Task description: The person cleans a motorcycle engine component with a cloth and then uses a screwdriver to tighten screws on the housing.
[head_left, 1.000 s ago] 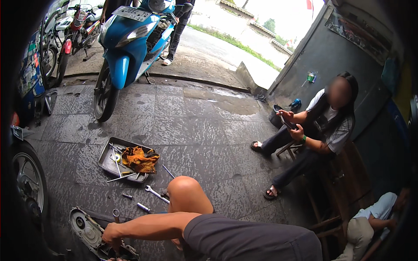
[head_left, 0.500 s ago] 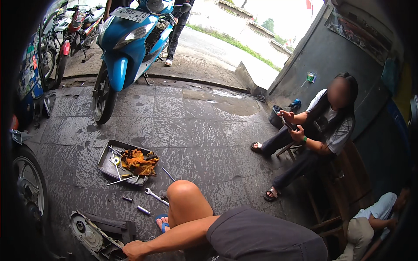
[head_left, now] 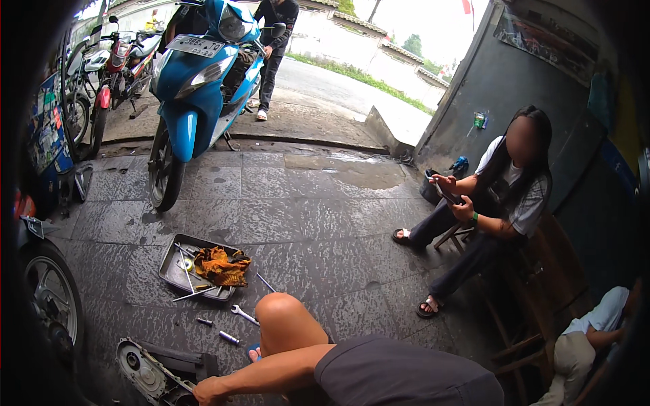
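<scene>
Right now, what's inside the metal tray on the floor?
The tray holds an orange cloth, a small yellow roundish item and metal rods; anything beneath the cloth is hidden.

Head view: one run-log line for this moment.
right hand: at metal casing, grip unclear | left hand: not in view | nearby: wrench, metal tray with orange cloth

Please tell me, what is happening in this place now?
A person's bare right hand is at the end of a metal casing at the lower left; its exact grip is hard to see, and the left hand is out of view. A wrench and a shiny cylinder lie on the tiles nearby, and a metal tray holds an orange cloth. At the right, a seated person holds a phone. Beyond, someone stands beside a blue scooter.
</scene>
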The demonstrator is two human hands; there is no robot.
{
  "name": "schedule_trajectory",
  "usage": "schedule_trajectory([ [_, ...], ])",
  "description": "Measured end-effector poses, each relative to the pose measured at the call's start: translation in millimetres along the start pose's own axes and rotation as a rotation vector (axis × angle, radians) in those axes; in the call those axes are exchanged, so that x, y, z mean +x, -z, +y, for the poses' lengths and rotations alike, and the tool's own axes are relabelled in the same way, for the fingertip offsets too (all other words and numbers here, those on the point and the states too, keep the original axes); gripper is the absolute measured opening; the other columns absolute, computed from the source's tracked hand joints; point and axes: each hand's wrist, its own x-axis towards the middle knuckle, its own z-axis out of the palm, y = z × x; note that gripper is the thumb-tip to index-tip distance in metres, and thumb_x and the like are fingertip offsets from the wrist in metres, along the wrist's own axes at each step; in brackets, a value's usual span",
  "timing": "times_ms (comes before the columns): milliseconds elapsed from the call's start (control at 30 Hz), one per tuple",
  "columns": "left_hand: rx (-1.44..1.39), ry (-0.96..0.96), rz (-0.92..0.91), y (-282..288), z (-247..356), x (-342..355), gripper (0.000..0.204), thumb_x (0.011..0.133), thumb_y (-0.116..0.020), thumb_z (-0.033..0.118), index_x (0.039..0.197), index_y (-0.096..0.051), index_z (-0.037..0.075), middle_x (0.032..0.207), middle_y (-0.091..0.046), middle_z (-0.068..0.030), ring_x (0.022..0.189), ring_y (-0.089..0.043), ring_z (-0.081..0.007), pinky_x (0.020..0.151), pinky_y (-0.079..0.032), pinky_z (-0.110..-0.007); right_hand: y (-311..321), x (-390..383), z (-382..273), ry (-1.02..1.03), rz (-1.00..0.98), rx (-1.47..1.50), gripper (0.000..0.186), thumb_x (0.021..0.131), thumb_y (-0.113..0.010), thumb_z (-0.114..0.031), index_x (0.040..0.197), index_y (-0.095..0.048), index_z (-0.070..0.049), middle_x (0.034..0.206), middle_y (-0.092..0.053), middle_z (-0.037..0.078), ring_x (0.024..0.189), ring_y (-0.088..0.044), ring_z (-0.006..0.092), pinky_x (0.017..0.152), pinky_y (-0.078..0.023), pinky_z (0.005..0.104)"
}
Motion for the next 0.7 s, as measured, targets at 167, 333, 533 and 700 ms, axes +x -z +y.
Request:
schedule_trajectory([
  [167, -0.019, 0.044, -0.032, -1.3, -3.5, 1.9, 0.043, 0.093, -0.039, 0.051, 0.073, -0.043, 0.013, 0.05, -0.037, 0.0, 0.036, -0.03, -0.0108, 0.033, -0.023, -0.025, -3.9, 15.9, 15.3, 0.027, -0.041, 0.098, 0.044, 0.085, -0.058, -0.044, 0.079, -0.069, -0.001, 0.067, -0.063, 0.013, 0.058, -0.058, 0.0221, 0.053, -0.05, 0.0379],
  [333, -0.028, 0.105, -0.053, 6.7, -4.7, 11.3, 0.043, 0.092, -0.039, 0.052, 0.073, -0.042, 0.014, 0.05, -0.037, 0.0005, 0.036, -0.03, -0.0107, 0.032, -0.023, -0.025, -5.3, 26.7, 24.0, -0.026, -0.164, 0.208, 0.032, 0.086, -0.055, -0.031, 0.085, -0.067, -0.002, 0.072, -0.063, 0.012, 0.062, -0.058, 0.0236, 0.055, -0.05, 0.041],
  [533, -0.084, 0.138, -0.075, 9.4, -2.2, 17.5, 0.046, 0.092, -0.039, 0.054, 0.065, -0.039, 0.016, 0.047, -0.035, 0.0031, 0.033, -0.027, -0.0091, 0.031, -0.024, -0.024, 0.5, 19.5, 15.6, -0.106, -0.192, 0.281, 0.025, 0.085, -0.05, -0.02, 0.087, -0.065, 0.0, 0.076, -0.063, 0.013, 0.065, -0.058, 0.0262, 0.056, -0.05, 0.0441],
  [700, -0.05, 0.038, -0.016, 0.8, -1.6, 6.6, 0.045, 0.094, -0.037, 0.052, 0.066, -0.038, 0.016, 0.048, -0.034, 0.0025, 0.036, -0.026, -0.0084, 0.032, -0.023, -0.024, -12.2, 32.0, 18.3, 0.006, -0.012, 0.249, 0.028, 0.086, -0.049, -0.023, 0.086, -0.065, 0.0, 0.075, -0.063, 0.013, 0.065, -0.058, 0.0262, 0.055, -0.05, 0.0436],
])
